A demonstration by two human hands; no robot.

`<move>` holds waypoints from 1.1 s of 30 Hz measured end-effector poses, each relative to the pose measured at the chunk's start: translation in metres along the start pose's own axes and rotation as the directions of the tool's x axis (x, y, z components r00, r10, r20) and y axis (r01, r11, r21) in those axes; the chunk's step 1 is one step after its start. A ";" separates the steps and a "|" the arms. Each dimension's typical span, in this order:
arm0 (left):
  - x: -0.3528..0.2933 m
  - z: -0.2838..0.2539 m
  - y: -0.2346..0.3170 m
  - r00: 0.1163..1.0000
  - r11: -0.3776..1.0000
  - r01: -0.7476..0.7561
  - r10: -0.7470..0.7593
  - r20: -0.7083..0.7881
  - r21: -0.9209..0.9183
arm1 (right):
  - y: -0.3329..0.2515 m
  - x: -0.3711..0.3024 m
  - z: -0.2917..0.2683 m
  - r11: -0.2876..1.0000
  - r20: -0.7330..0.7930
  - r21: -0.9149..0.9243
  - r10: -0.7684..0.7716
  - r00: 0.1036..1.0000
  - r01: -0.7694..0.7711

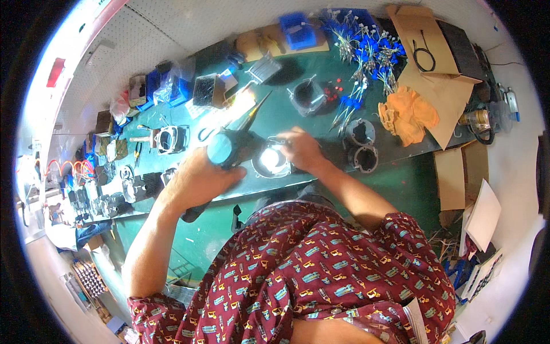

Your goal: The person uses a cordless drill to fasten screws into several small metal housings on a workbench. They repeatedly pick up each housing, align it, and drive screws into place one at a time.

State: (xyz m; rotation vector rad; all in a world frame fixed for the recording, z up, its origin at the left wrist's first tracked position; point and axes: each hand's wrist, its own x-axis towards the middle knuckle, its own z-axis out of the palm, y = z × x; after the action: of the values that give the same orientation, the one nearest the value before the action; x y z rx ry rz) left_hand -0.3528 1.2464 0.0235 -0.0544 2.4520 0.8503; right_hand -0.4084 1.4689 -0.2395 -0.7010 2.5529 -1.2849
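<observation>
My left hand (200, 178) is wrapped round the handle of a cordless drill (226, 148) with a teal rounded back. Its long thin bit points away over the bench, and the handle's foot hangs below my wrist. My right hand (302, 150) has its fingers bent at the rim of a round metal housing (264, 167), which has a bright, glaring middle. Whether these fingers pinch the rim or a small part on it cannot be made out. Two more ring-shaped metal housings (365, 159) stand just right of my right hand.
The green bench (229, 192) carries a square metal frame (307, 96), small red parts (334, 90), wires with blue connectors (366, 51), an orange cloth (408, 114) and a blue bin (297, 31). Several dark metal housings (140, 184) line the left; cardboard (427, 94) lies right.
</observation>
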 end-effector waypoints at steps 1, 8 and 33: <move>-0.006 0.000 0.000 1.000 0.999 -0.014 0.013 -0.015 -0.034 | 0.004 0.001 0.002 0.999 -0.011 0.045 0.014 1.000 -0.013; -0.023 -0.007 0.005 0.996 0.999 0.038 -0.040 -0.084 -0.034 | -0.007 0.000 -0.030 0.976 0.061 0.176 0.120 0.991 -0.129; -0.084 0.077 -0.101 0.934 0.767 0.044 -0.260 -0.247 -0.640 | -0.047 0.013 -0.056 0.340 0.333 0.810 0.406 0.851 -0.479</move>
State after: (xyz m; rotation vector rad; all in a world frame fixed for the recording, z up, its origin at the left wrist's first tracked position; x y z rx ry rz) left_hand -0.2238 1.1997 -0.0416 -0.6829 2.2780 1.6585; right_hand -0.4260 1.4780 -0.1677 0.1927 1.4150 -1.9625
